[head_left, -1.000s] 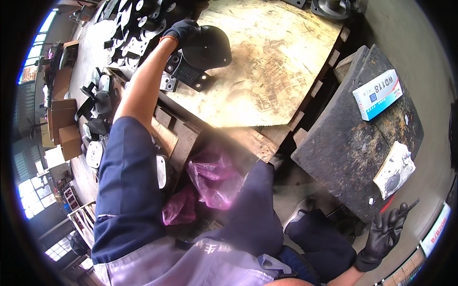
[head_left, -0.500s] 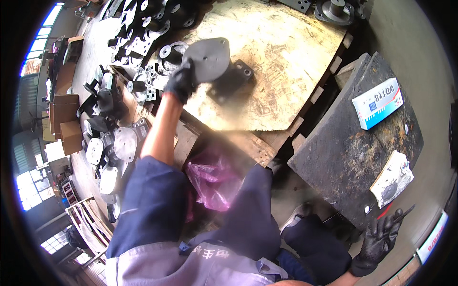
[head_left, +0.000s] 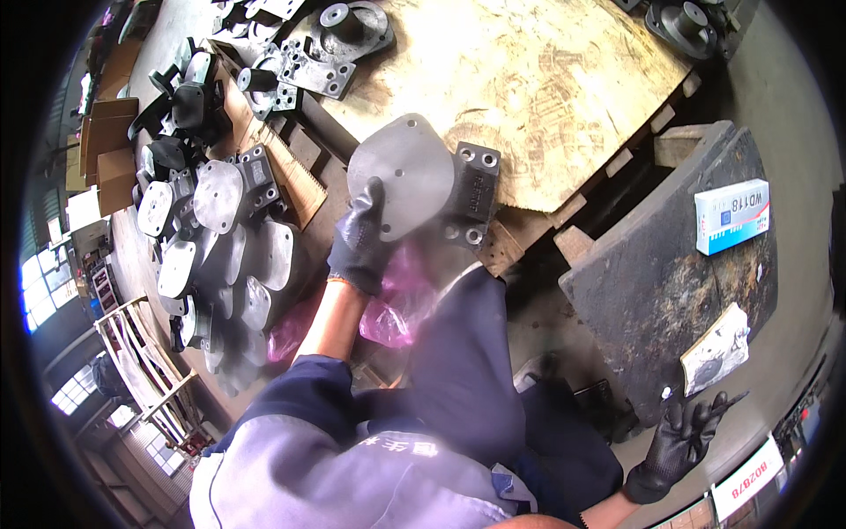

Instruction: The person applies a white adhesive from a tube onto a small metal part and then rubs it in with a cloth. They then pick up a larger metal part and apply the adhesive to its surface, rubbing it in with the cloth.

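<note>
My left hand (head_left: 359, 242), in a black glove, grips a grey metal casting (head_left: 412, 172) by the edge of its flat plate, thumb on the face. The plate is rounded with small holes; a dark block with bolt holes joins its right side. The casting hangs in the air above my lap, just off the pallet's near edge. My right hand (head_left: 674, 450), also in a black glove, is low at the right with a thin dark stick-like tool (head_left: 731, 402) between its fingers. Beside it, a white card (head_left: 716, 351) smeared with paste lies on a dark, stained board (head_left: 630, 273).
A plywood-topped pallet (head_left: 546, 106) spreads ahead, with several castings (head_left: 344, 35) at its far left and another casting (head_left: 683, 26) at its far right. More castings (head_left: 220, 194) stand at my left. A white-and-blue box (head_left: 733, 217) sits on the board. Pink plastic (head_left: 388, 322) lies below the casting.
My left hand has brought the casting from over the pallet nearer to me and turned it, so its plate and bolt-hole block face me. The right hand keeps the thin tool beside the board.
</note>
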A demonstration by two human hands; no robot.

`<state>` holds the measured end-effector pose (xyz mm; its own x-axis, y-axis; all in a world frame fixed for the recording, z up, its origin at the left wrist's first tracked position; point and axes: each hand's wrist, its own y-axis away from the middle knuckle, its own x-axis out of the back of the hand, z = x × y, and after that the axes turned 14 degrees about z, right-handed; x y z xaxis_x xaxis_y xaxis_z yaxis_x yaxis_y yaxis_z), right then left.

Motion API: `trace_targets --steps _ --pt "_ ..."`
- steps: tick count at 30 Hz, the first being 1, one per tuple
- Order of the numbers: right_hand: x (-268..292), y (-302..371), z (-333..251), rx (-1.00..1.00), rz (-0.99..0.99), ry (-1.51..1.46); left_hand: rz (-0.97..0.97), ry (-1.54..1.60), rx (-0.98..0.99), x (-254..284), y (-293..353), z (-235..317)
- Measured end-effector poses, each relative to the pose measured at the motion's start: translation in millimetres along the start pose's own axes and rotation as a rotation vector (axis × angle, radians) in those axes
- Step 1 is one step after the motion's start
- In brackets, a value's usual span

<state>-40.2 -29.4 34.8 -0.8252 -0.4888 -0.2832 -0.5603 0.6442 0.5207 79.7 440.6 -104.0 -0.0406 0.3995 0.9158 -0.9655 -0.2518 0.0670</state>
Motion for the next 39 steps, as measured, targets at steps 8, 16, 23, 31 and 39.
trace_targets --steps 8,16,23,31,39 --pt "6.3 15.7 -1.5 -0.198 -0.170 -0.185 0.151 0.402 0.264 29.9 -27.4 43.8" --pt "-23.3 35.4 0.9 -0.069 -0.185 -0.141 0.038 0.328 -0.273 125.1 -42.7 129.3" --pt "-26.1 45.9 -0.7 0.017 -0.227 -0.012 0.048 0.699 -0.307 166.8 -1.4 208.9" --pt "-19.2 17.6 29.8 0.070 -0.260 -0.035 0.059 0.456 -0.787 43.5 -2.4 191.7" --pt "-92.7 -1.4 21.2 -0.207 -0.442 -0.224 0.058 0.740 -0.624 17.8 4.4 175.9"
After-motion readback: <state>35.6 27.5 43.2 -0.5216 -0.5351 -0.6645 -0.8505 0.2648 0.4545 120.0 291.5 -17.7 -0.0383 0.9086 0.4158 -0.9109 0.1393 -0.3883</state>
